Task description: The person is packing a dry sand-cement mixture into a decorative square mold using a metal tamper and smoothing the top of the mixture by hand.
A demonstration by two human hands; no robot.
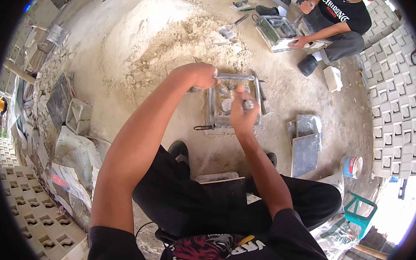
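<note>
A rectangular metal mould (211, 104) lies on the ground in front of me, with pale damp-looking mix and several round raised shapes inside it. My left hand (202, 76) is closed at the mould's far left corner, its fingers curled over the edge and partly hidden. Over the mould's right half, my right hand (244, 114) is wrapped around an upright tool with a round grey end (249, 105). Motion blurs this hand slightly, and the tool's lower part is hidden beneath it. A flat-bladed tool (266, 103) lies along the mould's right side.
Beyond the mould rises a heap of pale powder (147, 39) with a trowel (228, 31) on it. At the far right a co-worker handles another mould (277, 33). Dark plates (305, 153), a bucket (351, 167) and a green stool (360, 211) stand right; patterned blocks (390, 91) are stacked beyond.
</note>
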